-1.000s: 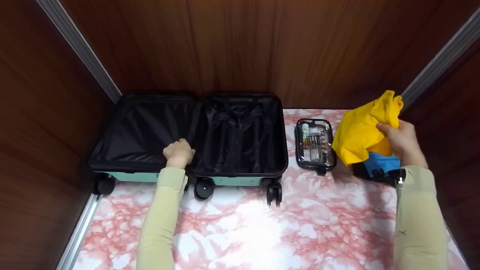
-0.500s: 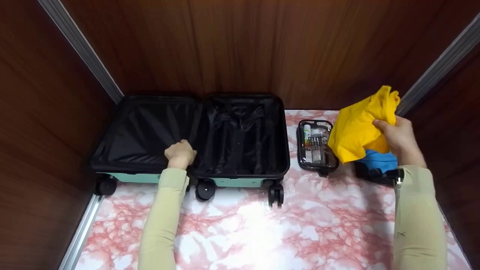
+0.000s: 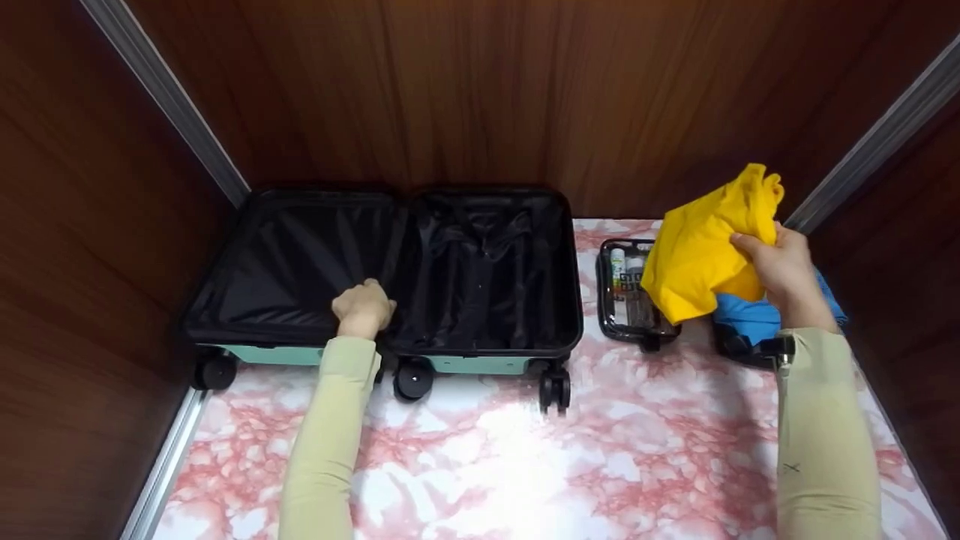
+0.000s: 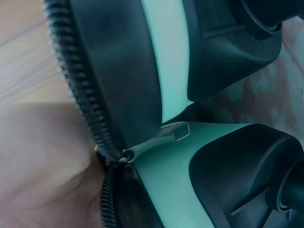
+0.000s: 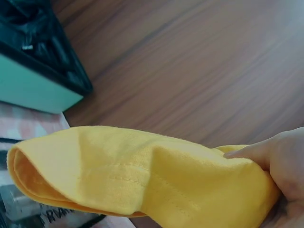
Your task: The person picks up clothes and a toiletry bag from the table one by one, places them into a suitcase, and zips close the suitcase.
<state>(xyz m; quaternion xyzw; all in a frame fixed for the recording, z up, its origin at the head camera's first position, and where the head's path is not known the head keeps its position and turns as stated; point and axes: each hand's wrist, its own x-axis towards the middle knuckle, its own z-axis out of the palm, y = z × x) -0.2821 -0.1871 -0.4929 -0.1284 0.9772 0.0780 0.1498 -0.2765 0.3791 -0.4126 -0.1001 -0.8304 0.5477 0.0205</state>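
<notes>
An opened suitcase with black lining [image 3: 480, 277] and mint-green shell [image 4: 171, 180] lies on the floor. My left hand [image 3: 364, 306] rests with curled fingers at the middle seam between its halves; what the fingers grip, if anything, is hidden. In my right hand [image 3: 786, 271] a folded yellow cloth [image 3: 701, 251] is pinched between thumb and fingers, held up above the floor. The right wrist view shows the thumb on top of the yellow cloth [image 5: 123, 175]. Partly under the cloth lies a clear pouch with black edges [image 3: 611, 322]. Blue fabric [image 3: 750, 321] is below my right hand.
Black wheels [image 3: 412, 379] stick out from the suitcase's near side. A dark item [image 3: 731, 343] lies by the blue fabric. Brown wood-grain panels [image 3: 480, 90] stand behind and on both sides. The floor [image 3: 637, 450] has a red and white marbled pattern.
My right hand has moved left and slightly up with the yellow cloth, which now covers part of the pouch. More of the blue fabric shows. The left hand has stayed at the seam.
</notes>
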